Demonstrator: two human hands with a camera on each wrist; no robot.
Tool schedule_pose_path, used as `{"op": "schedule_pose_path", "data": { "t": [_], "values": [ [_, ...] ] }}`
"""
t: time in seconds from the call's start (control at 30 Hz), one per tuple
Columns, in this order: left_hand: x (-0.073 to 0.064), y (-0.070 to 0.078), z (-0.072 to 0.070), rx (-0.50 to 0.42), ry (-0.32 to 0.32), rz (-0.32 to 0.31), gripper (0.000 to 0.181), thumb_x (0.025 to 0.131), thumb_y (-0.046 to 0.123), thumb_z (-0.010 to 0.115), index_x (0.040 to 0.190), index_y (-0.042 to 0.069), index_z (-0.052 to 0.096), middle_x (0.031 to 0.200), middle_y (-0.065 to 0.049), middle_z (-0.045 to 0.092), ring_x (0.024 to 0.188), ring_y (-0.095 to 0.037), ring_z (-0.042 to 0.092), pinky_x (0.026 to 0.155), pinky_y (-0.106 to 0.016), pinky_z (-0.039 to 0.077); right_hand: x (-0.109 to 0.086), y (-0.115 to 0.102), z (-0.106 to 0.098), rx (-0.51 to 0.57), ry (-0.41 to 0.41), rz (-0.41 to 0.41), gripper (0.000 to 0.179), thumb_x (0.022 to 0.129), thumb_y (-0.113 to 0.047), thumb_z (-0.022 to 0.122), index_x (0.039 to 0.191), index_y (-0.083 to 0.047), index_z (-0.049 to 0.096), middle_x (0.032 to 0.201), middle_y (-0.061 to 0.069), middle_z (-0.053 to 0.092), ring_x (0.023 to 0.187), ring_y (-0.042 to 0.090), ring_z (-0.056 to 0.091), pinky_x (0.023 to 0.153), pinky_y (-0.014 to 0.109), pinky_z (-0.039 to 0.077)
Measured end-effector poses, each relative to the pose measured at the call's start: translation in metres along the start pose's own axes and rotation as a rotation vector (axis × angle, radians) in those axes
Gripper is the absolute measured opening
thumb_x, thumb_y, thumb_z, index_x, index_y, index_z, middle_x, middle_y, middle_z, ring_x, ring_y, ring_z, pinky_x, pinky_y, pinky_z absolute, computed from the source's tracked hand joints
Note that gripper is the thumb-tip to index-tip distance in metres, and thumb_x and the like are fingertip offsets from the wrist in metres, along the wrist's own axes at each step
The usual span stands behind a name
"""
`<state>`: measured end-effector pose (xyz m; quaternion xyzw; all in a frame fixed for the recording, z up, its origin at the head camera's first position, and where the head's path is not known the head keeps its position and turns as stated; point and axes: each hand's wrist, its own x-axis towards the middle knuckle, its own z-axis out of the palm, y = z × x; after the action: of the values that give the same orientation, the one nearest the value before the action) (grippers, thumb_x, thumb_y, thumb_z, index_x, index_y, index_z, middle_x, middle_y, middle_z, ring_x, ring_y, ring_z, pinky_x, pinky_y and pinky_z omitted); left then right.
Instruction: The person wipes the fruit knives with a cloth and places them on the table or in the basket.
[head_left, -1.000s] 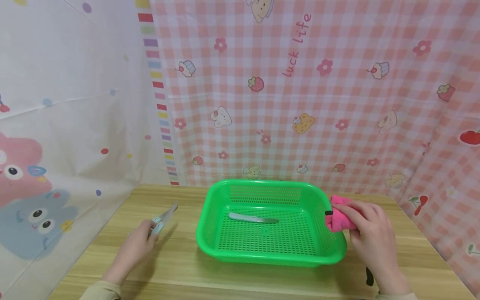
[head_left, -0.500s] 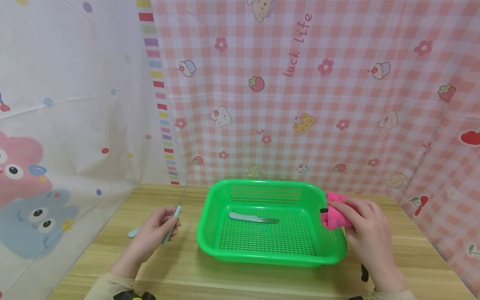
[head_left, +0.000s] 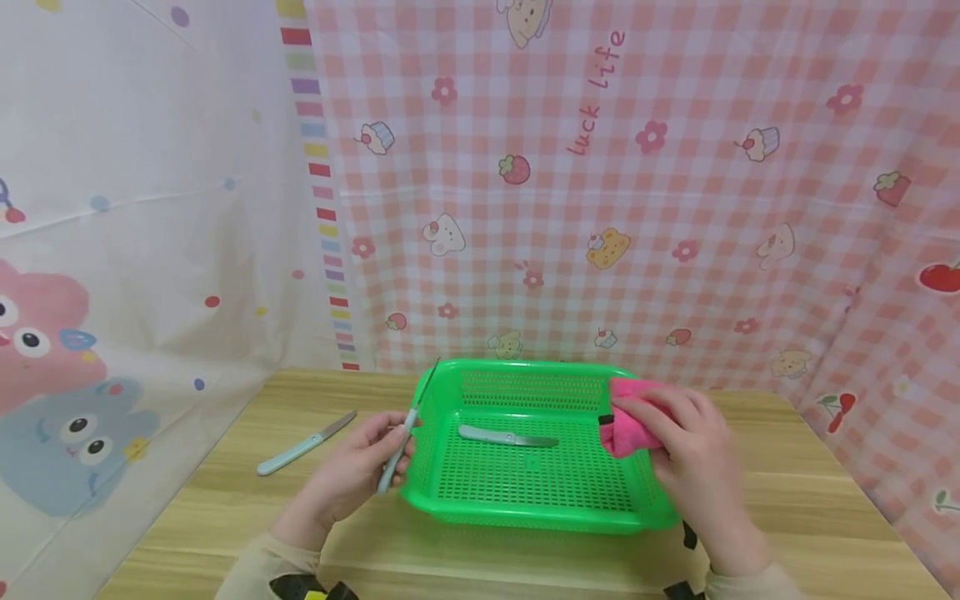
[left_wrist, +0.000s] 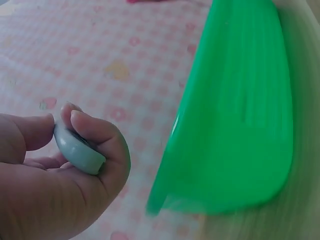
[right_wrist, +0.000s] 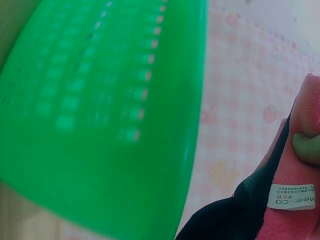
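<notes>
My left hand point(head_left: 367, 458) grips a small knife point(head_left: 398, 451) by its pale blue handle, blade pointing up and away, at the left rim of a green plastic basket point(head_left: 540, 518). In the left wrist view the handle end point(left_wrist: 80, 152) shows between thumb and curled fingers. A folded pink cloth point(head_left: 628, 421) is pinched in my right hand point(head_left: 693, 458), over the basket's right side. The right wrist view shows the pink cloth point(right_wrist: 292, 220) with a white label and a dark edge. Another pale blue knife point(head_left: 506, 436) lies on the basket floor.
A further pale blue knife point(head_left: 306, 444) lies on the wooden table point(head_left: 225, 533), left of the basket. Behind the table hangs a pink checked curtain point(head_left: 555, 208); a white patterned one point(head_left: 172, 275) hangs at the left.
My left hand has lifted one knife off the table and carried it right to the basket, leaving the other knife lying. My right hand has brought the pink cloth left over the basket.
</notes>
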<state>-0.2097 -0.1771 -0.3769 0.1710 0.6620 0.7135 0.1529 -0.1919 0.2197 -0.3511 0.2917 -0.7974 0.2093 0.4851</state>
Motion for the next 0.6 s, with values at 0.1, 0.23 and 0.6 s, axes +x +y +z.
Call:
{"op": "schedule_pose_path", "data": {
  "t": [0.1,0.23,0.6],
  "values": [
    [0.006,-0.001,0.012,-0.058,-0.058,0.007,0.037,0.108,0.025,0.043,0.132,-0.003,0.04,0.096,-0.004,0.051,0.076,-0.011,0.048,0.066,-0.023,0.046,0.005,-0.009,0.008,0.028,0.012,-0.036,0.066,0.059,0.025,0.058,0.109,-0.015,0.076,0.106,0.008,0.069,0.097,0.036,0.059,0.081,0.053,0.046],
    [0.014,-0.003,0.029,-0.139,-0.134,0.002,0.028,0.108,0.024,0.043,0.127,0.005,0.047,0.094,-0.003,0.052,0.076,-0.01,0.049,0.067,-0.023,0.046,0.013,-0.022,0.019,0.059,0.024,-0.102,0.064,0.061,0.023,0.056,0.108,-0.016,0.076,0.102,0.006,0.069,0.096,0.033,0.06,0.076,0.054,0.049],
    [0.032,-0.006,0.063,-0.249,-0.285,-0.019,0.027,0.109,0.02,0.037,0.127,0.003,0.049,0.093,-0.003,0.056,0.075,-0.01,0.053,0.067,-0.027,0.047,0.028,-0.05,0.053,0.148,0.03,-0.298,0.034,0.082,0.005,0.064,0.105,-0.016,0.077,0.099,0.003,0.069,0.092,0.027,0.062,0.075,0.045,0.049]
  ]
}}
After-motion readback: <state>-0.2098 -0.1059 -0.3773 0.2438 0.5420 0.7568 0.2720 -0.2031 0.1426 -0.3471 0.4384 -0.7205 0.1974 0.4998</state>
